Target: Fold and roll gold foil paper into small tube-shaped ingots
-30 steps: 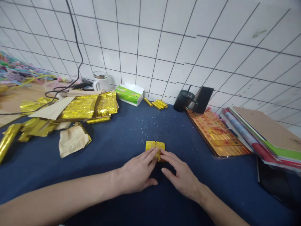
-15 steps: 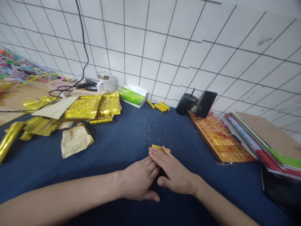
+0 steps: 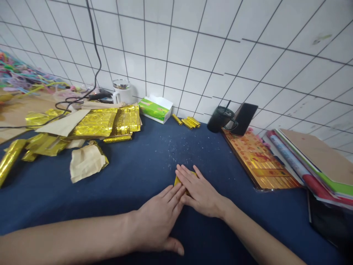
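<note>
A small piece of gold foil paper (image 3: 177, 180) lies on the dark blue tabletop, mostly hidden under my hands. My right hand (image 3: 202, 195) rests flat over it, fingers stretched out and pointing away from me. My left hand (image 3: 157, 219) lies flat too, its fingertips at the near left edge of the gold paper and touching my right hand; its thumb points out to the right. Behind, by the wall, sit several small gold rolls (image 3: 191, 122).
To the left are gold foil sheets (image 3: 95, 123), a crumpled beige-backed piece (image 3: 86, 163) and a black cable (image 3: 96, 55). A tissue pack (image 3: 156, 109), white mug (image 3: 122, 92), black mug (image 3: 219, 119) and phone (image 3: 245, 118) stand along the wall. Packaged gold-orange paper (image 3: 261, 162) lies right.
My right hand has slid slightly away from me over the gold paper. My left hand has drawn back a little toward me, its fingers now by the paper's near edge.
</note>
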{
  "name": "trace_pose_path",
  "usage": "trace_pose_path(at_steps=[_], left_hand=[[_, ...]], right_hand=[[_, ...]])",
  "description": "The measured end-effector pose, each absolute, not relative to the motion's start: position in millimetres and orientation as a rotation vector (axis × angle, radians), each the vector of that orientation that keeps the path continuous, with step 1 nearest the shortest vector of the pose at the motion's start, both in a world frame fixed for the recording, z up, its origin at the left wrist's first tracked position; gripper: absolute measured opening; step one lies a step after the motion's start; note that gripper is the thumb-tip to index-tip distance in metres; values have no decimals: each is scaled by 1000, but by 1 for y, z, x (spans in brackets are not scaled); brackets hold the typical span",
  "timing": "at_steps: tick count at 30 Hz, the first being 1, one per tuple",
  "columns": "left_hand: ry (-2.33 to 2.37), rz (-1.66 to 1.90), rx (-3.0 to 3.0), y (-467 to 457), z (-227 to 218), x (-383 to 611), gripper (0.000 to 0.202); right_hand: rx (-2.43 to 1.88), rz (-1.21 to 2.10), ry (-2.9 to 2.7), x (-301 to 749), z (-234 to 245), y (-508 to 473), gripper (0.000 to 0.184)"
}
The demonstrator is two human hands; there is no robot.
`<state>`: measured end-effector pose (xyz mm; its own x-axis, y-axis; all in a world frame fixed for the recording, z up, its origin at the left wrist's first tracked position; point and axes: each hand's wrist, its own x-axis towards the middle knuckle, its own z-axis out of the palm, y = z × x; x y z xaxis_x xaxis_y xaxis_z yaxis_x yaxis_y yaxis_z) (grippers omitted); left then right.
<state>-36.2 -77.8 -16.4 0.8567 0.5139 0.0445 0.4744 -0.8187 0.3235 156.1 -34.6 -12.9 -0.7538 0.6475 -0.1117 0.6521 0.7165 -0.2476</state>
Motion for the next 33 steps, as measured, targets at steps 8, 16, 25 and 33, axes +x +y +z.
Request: trace_pose_path(at_steps=[8, 16, 25, 33], left_hand=[[977, 186, 2833, -92, -20, -32, 85], [1019, 156, 2781, -80, -16, -40, 86], [843, 129, 2769, -89, -17, -50, 99], [983, 193, 2802, -83, -3, -35, 81]], right_hand=[[1136, -331, 2878, 154, -17, -37, 71], [1107, -290, 2919, 155, -20, -37, 72], [1108, -247, 2923, 155, -20, -38, 71], [1112, -374, 2908, 156, -18, -37, 73]])
